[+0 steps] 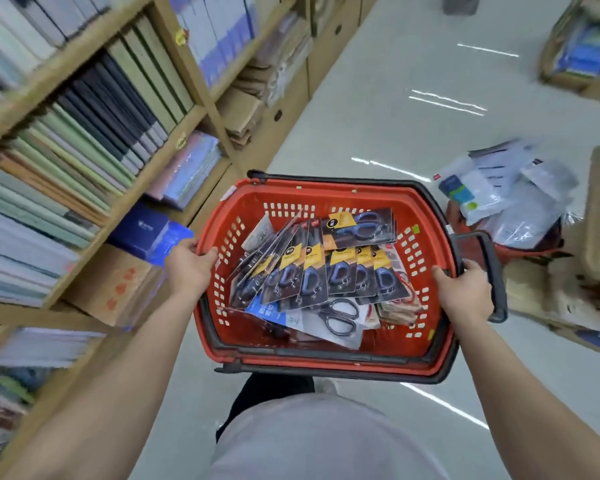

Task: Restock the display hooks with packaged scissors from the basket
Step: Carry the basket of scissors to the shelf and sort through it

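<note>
A red basket [244,201] is held beside the shelves [185,65] — the grip of the left hand [190,269] is clamped on its left rim, that of the right hand [465,293] on its right rim. Inside, packaged scissors [342,271] are piled.

Packaged scissors [312,271] lie in the basket [326,355], shelves [84,140] left.

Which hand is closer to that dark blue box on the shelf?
Left. The left hand grips the red basket by its rim, beside the blue box; the right hand grips the opposite rim.
</note>
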The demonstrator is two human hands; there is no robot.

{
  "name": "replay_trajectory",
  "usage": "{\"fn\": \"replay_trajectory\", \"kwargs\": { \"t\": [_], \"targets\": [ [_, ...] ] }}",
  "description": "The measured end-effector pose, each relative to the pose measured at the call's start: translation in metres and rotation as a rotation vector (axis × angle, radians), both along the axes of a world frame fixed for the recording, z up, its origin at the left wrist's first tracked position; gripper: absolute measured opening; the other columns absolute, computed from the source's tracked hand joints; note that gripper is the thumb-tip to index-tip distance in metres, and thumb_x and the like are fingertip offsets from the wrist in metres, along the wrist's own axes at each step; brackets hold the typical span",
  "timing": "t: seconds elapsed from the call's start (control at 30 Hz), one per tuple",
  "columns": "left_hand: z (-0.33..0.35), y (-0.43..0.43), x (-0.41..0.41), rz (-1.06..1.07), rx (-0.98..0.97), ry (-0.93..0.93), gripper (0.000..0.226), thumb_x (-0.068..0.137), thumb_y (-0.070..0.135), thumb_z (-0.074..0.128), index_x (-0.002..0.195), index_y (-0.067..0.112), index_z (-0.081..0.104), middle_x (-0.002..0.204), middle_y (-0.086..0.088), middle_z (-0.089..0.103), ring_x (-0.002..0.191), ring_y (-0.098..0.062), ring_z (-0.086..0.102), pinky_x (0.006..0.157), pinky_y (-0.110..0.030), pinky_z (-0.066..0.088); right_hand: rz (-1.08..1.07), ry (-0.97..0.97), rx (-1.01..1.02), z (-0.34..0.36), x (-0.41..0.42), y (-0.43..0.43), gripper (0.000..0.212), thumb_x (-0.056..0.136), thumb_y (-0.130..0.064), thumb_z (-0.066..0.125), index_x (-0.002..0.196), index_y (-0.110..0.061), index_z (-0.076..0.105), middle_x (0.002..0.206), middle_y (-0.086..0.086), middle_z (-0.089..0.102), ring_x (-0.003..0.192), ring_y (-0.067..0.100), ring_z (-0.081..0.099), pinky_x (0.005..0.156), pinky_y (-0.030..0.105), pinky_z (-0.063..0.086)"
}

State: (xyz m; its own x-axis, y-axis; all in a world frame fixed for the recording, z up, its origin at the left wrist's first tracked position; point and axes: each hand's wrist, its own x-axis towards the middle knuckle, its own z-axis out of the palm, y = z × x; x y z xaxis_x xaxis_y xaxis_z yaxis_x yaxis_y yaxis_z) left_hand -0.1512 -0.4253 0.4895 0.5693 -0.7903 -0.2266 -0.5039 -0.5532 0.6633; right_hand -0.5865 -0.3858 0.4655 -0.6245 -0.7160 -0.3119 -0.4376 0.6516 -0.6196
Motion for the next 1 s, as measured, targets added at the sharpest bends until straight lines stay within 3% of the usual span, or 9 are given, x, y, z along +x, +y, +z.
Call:
{"fn": "replay_trajectory", "kwargs": {
  "t": [0.13, 0.23, 0.43, 0.6, 0.8, 1.0],
  "targets": [
    [-0.004, -0.082, -0.035, -0.098, -0.021, 0.0, 0.032, 0.091, 0.021, 0.077, 0.118, 0.006, 0.072, 0.096, -0.009, 0.074, 0.088, -0.03, 0.07, 0.083, -0.039, 0.055, -0.069, 0.015, 0.009, -0.003, -0.031, -0.055, 0.035, 0.09, -0.041, 0.073, 0.112, -0.015, 0.068, 0.103, 0.008, 0.074, 0.097, 0.036, 0.069, 0.073, 0.036, 0.043],
    [-0.012, -0.15, -0.057, -0.148, -0.01, 0.007, 0.034, 0.093, 0.021, 0.075, 0.122, 0.003, 0.07, 0.096, -0.01, 0.073, 0.08, -0.027, 0.067, 0.08, -0.039, 0.056, -0.108, 0.021, 0.034, -0.005, -0.052, -0.107, 0.032, 0.087, -0.046, 0.073, 0.106, -0.02, 0.068, 0.094, 0.003, 0.071, 0.092, 0.034, 0.068, 0.074, 0.038, 0.046],
    [-0.016, -0.294, -0.089, -0.217, 0.013, 0.072, 0.034, 0.093, 0.022, 0.075, 0.121, 0.003, 0.07, 0.103, -0.014, 0.076, 0.082, -0.028, 0.071, 0.08, -0.041, 0.058, -0.182, 0.038, 0.053, 0.008, -0.081, -0.229, 0.027, 0.088, -0.044, 0.075, 0.096, -0.021, 0.063, 0.083, -0.001, 0.065, 0.074, 0.027, 0.059, 0.07, 0.037, 0.045],
    [-0.004, -0.416, -0.125, -0.264, 0.006, 0.076, 0.035, 0.092, 0.026, 0.076, 0.12, 0.006, 0.069, 0.101, -0.011, 0.076, 0.083, -0.029, 0.073, 0.083, -0.049, 0.061, -0.236, 0.063, 0.034, 0.02, -0.115, -0.332, 0.03, 0.087, -0.046, 0.075, 0.1, -0.022, 0.064, 0.085, 0.001, 0.067, 0.074, 0.027, 0.059, 0.068, 0.037, 0.045],
    [0.0, -0.568, -0.18, -0.308, -0.005, 0.083, 0.038, 0.095, 0.024, 0.074, 0.125, 0.003, 0.066, 0.105, -0.013, 0.075, 0.077, -0.025, 0.069, 0.078, -0.037, 0.058, -0.26, 0.038, 0.019, 0.018, -0.164, -0.467, 0.026, 0.089, -0.042, 0.074, 0.097, -0.021, 0.062, 0.081, 0.002, 0.063, 0.074, 0.028, 0.057, 0.07, 0.037, 0.045],
    [0.003, -0.723, -0.247, -0.327, 0.007, 0.031, 0.036, 0.093, 0.026, 0.076, 0.121, 0.004, 0.069, 0.093, -0.009, 0.075, 0.074, -0.025, 0.071, 0.078, -0.04, 0.061, -0.277, 0.017, 0.021, 0.01, -0.227, -0.615, 0.024, 0.088, -0.039, 0.076, 0.093, -0.02, 0.062, 0.079, 0.004, 0.062, 0.074, 0.028, 0.056, 0.071, 0.037, 0.044]
  ]
}}
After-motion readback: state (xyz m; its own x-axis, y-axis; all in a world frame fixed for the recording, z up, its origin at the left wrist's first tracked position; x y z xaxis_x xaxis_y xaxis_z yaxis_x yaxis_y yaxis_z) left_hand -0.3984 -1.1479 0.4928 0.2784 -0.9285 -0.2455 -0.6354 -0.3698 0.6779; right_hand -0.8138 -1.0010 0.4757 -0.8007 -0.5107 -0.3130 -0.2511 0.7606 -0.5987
